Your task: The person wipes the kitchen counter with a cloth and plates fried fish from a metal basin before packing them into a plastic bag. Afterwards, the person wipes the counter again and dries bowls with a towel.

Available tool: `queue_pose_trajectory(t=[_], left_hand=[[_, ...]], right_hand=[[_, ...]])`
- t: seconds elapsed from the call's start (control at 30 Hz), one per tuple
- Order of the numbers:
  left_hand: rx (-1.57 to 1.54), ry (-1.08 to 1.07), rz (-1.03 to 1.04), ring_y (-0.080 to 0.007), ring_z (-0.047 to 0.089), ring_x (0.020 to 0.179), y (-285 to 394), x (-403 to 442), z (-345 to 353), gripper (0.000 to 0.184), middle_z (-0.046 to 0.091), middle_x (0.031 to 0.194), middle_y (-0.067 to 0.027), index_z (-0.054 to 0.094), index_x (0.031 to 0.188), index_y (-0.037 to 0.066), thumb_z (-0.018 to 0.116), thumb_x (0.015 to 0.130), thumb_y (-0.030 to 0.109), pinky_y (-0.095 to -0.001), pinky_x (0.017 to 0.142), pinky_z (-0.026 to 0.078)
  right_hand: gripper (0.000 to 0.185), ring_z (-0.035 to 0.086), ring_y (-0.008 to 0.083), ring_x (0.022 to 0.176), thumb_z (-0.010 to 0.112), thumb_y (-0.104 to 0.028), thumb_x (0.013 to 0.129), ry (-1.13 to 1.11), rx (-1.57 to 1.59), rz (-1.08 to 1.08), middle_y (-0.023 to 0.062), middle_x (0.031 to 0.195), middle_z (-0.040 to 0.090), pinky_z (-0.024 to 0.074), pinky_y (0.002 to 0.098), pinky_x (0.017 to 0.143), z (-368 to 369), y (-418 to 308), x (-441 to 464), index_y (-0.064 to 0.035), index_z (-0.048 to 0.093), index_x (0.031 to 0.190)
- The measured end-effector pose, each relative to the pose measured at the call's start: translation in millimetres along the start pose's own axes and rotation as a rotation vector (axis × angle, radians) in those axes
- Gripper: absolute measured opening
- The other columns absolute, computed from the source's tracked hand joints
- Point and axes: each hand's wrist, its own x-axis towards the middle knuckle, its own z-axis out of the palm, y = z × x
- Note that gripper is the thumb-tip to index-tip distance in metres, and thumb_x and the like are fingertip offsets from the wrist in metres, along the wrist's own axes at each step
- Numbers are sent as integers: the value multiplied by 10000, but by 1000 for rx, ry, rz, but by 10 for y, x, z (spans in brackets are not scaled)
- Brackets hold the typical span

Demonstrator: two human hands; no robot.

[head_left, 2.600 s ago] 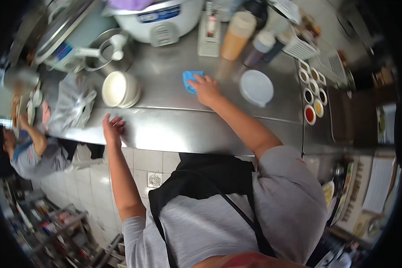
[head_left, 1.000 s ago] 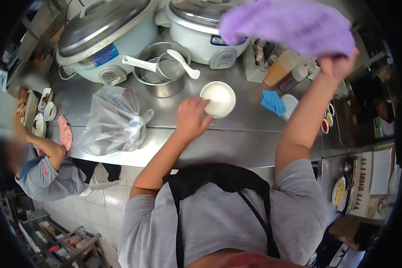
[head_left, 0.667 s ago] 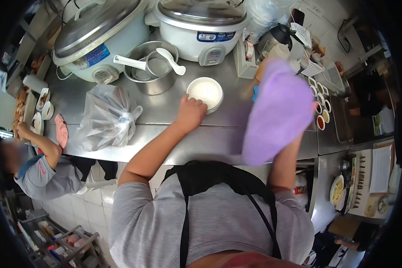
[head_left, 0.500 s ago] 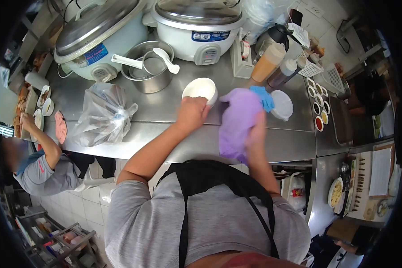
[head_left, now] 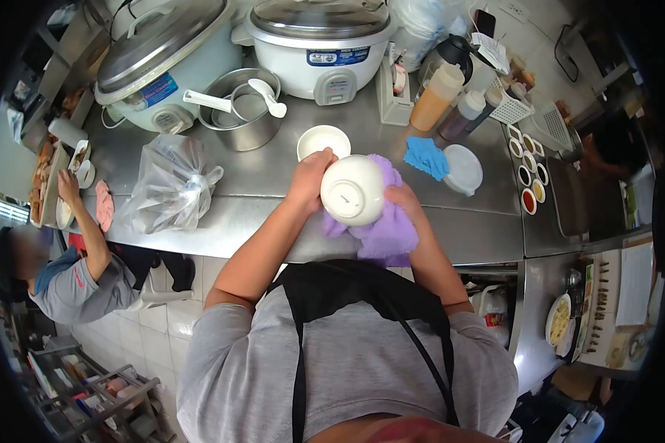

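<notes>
A white bowl [head_left: 352,190] is tipped on its side above the counter's front, its round foot facing me. My left hand [head_left: 312,179] grips its left rim, fingers partly hidden behind it. On the other side my right hand [head_left: 406,204] is closed on a purple cloth [head_left: 388,235], which lies against the bowl's right side and hangs below it. Just behind, a second white bowl [head_left: 324,140] stands upright on the steel counter. To its right are a crumpled blue cloth or glove [head_left: 426,158] and a round container with a translucent lid [head_left: 463,170].
Two rice cookers [head_left: 319,52] stand at the back beside a steel pot [head_left: 242,111] with white-handled utensils. A knotted plastic bag [head_left: 174,184] sits left. Sauce bottles [head_left: 437,97] and small sauce cups [head_left: 528,173] are right. A co-worker [head_left: 81,273] reaches over food at far left.
The held bowl has come up off the counter towards me and turned its underside to me, uncovering another bowl. The purple cloth has moved left against it, away from the blue item.
</notes>
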Motion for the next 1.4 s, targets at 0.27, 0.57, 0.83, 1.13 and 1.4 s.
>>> queue_pose_trajectory(t=[0.27,0.57,0.83,1.13,1.4], left_hand=[[-44,-253,-6,-198,472,973,32,-287,-23,511,434,1111,-110,322,1215,59,508,810,311,-333,785,434],[580,-276,408,-174,448,1010,23,-376,-182,622,469,1111,-109,404,1179,38,654,639,220,-292,843,372],[-511,-359,-15,-288,483,1030,-121,-204,-793,612,456,1156,-148,321,1220,29,398,755,419,-412,842,426],[-18,334,-60,-294,504,974,-55,265,-1540,523,493,1074,-139,380,1162,40,351,785,401,-426,736,444],[991,593,183,-403,505,885,-255,520,-1468,471,529,943,-279,523,925,-92,331,777,311,-411,826,350]], right_hand=[[518,356,369,1086,634,-192,581,-217,-1724,-689,236,1123,405,263,447,920,428,179,17,43,468,1012],[552,452,350,954,598,-74,520,-72,-1404,-517,166,996,472,379,411,793,485,517,200,-19,447,1048],[729,512,245,979,687,-47,456,-357,-150,58,123,1072,516,401,359,863,-191,-182,6,13,418,1131],[682,331,329,1153,540,-374,708,-136,171,-521,172,1256,335,242,463,971,-361,-568,-339,-26,294,1242],[566,254,322,1204,293,-391,825,-262,314,-690,152,1310,271,181,456,996,-711,-792,-502,-41,265,1269]])
